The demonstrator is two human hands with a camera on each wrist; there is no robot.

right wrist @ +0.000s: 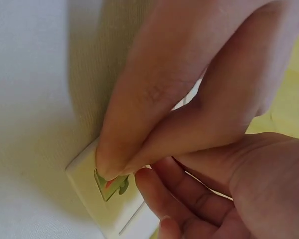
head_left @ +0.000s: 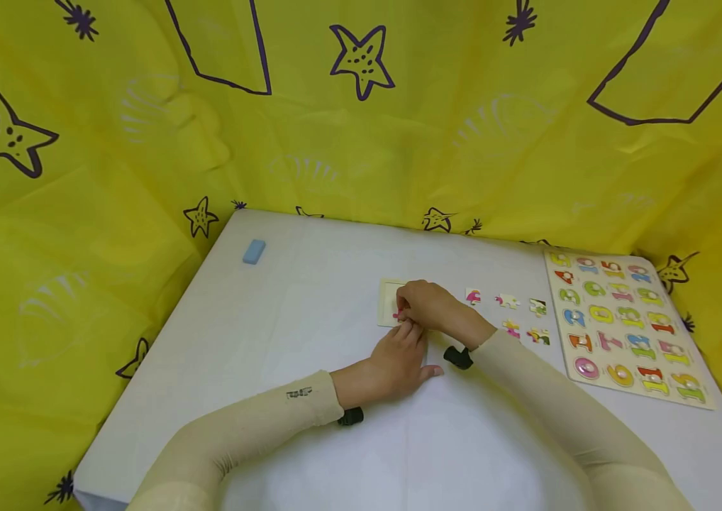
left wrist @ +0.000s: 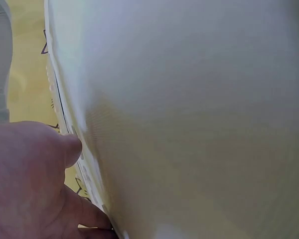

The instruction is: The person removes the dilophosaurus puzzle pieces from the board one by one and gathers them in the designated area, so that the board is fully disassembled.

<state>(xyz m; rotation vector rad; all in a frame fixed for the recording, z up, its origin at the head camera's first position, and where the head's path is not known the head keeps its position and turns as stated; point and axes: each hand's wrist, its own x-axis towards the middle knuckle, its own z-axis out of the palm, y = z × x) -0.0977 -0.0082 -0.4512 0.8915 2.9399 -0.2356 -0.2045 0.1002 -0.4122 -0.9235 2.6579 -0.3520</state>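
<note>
My right hand (head_left: 428, 305) pinches a small jigsaw piece (head_left: 397, 314) over a shallow cream puzzle tray (head_left: 384, 301). It shows pink in the head view. In the right wrist view a green and red piece (right wrist: 118, 186) lies at the tray's corner under the pinched fingertips, which partly cover it. Beside the tray's near edge, my left hand (head_left: 397, 362) rests with its fingers stretched forward and its thumb spread out. Those fingertips come close to the right hand's; whether they touch the piece is hidden.
Several loose jigsaw pieces (head_left: 508, 301) lie to the right of the tray. Farther right is a number puzzle board (head_left: 623, 319) with coloured numerals. A blue block (head_left: 254, 251) sits at the far left of the white table (head_left: 310, 284). Yellow patterned cloth (head_left: 335, 142) hangs behind.
</note>
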